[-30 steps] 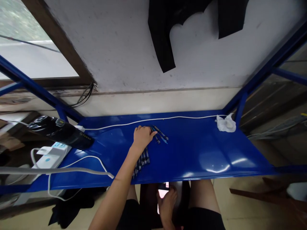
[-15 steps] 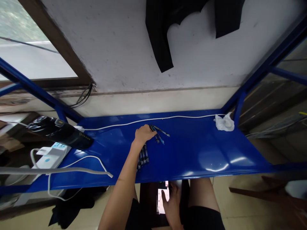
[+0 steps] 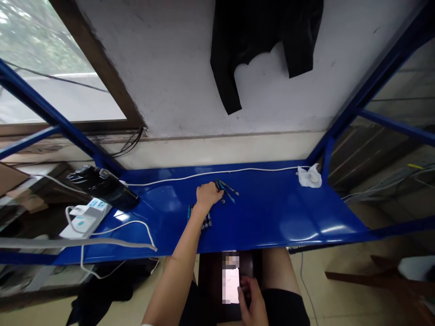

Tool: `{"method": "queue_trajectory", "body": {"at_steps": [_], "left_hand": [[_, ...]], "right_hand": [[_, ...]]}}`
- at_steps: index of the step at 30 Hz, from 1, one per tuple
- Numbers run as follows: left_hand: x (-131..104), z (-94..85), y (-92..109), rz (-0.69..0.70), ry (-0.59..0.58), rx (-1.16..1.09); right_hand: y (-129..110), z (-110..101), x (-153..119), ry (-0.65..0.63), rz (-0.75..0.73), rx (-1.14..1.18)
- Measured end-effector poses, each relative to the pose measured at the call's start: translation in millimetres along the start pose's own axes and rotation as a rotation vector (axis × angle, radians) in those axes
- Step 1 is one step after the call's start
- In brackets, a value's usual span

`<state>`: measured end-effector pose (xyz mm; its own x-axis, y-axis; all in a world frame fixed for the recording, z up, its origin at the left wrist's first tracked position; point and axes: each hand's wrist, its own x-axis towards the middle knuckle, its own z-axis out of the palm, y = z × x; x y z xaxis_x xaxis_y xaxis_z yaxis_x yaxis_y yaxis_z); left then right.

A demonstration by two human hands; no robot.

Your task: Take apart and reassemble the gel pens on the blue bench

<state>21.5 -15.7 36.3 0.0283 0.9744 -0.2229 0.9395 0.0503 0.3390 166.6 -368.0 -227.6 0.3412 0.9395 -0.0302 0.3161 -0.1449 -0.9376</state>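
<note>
Left hand (image 3: 208,195) touches pens (image 3: 229,189) at three o'clock, grip unclear; forearm (image 3: 185,253) partly hides more pens (image 3: 208,220) at six.

I see a few loose pens (image 3: 231,187) fanned out on the blue table (image 3: 272,203), dark apart from one bright blue pen (image 3: 227,194). Nearer the front edge, more dark pens (image 3: 209,222) lie side by side, partly hidden from my view. Below that edge, I have a phone (image 3: 231,285) with its pale screen lit.
</note>
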Motion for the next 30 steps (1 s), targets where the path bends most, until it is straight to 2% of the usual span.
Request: {"method": "queue_trajectory", "body": {"at_steps": [3,5,8,10,11,13,16,19,23,25,26,30], "left_hand": [[-6,-6.0,4,0.007,0.025,-0.041],[-22,-14.9,2,0.017,0.05,-0.098],[-68,-26.3,-4,0.119,0.105,-0.301],[-106,-28.5,-9,0.259,0.138,-0.772],[-125,-27.8,-12,0.286,0.116,-0.948],[-158,-23.3,-16,0.283,0.045,-1.161],[-189,-10.6,-24,0.256,-0.051,-1.271],[-202,8.6,-32,0.196,-0.074,-1.309],[-209,35.5,-38,0.195,-0.173,-1.347],[-211,43.9,-37,0.218,-0.225,-1.352],[-211,46.4,-36,0.233,-0.236,-1.352],[-199,51.5,-31,0.336,-0.17,-1.371]], "right_hand": [[-15,2,-3,0.034,0.007,0.002],[-23,1,-4,0.063,0.007,0.004],[-31,-3,-5,0.072,0.004,0.028],[-34,-6,-4,0.075,0.003,0.037],[-36,-7,-3,0.074,0.002,0.036],[-39,-8,-2,0.06,-0.002,0.032],[-51,-11,-2,0.008,0.003,0.037],[-78,-19,-3,-0.082,0.014,0.103],[-141,-42,7,-0.265,0.029,0.271],[-177,-54,24,-0.37,0.006,0.343],[-194,-60,35,-0.383,0.005,0.377],[-244,-70,98,-0.573,0.029,0.435]]}}
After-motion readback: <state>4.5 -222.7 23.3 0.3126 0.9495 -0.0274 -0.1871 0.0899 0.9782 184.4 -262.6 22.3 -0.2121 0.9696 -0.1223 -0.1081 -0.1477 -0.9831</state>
